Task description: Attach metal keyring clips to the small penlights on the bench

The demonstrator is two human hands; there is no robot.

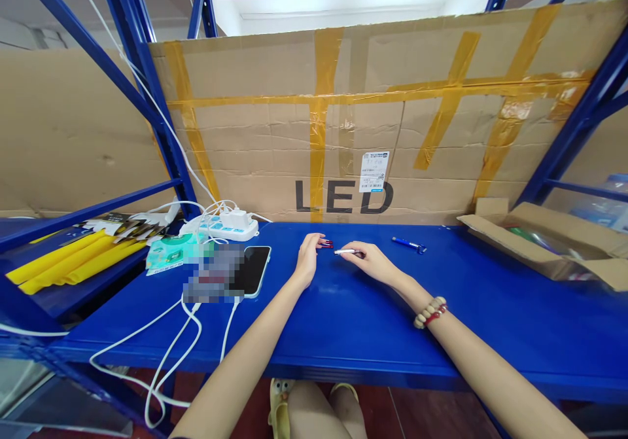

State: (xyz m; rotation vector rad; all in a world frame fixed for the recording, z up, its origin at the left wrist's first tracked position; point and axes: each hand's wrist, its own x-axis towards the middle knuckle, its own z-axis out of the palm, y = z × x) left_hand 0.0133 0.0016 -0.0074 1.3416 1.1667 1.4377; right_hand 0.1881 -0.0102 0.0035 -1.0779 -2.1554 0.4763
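Near the middle of the blue table [343,334], my left hand [309,256] rests on its side, fingers closed around a dark red object [326,245], perhaps a pen part. Just right of it, my right hand [370,260] pinches a slim silver-white pen piece [343,252] that points left toward the left hand. The two pieces are apart. A blue pen [409,245] lies on the table beyond my right hand, to the right.
A phone [255,271] lies left of my hands, beside a blurred patch. Behind it are a white power strip [235,227], cables and a green packet [171,252]. An open cardboard box [540,246] stands at the right. Large cardboard [275,151] closes off the back.
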